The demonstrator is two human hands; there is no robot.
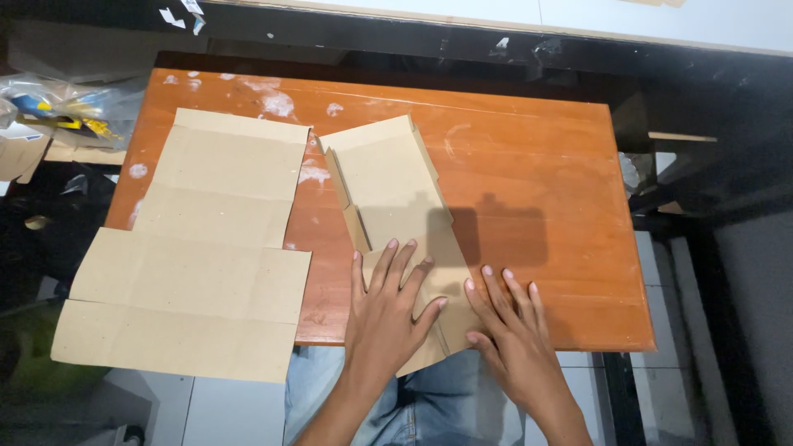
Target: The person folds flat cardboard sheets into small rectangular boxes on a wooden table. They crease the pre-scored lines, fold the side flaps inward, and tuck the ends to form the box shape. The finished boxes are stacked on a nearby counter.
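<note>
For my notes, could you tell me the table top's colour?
The table top is glossy orange-brown wood with white smudges, seen in the head view.

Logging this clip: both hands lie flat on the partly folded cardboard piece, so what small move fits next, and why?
Probably press along the near crease. The left hand and right hand lie flat on the folded cardboard piece, whose left side flap already stands up while its near end overhangs the orange table edge.
</note>
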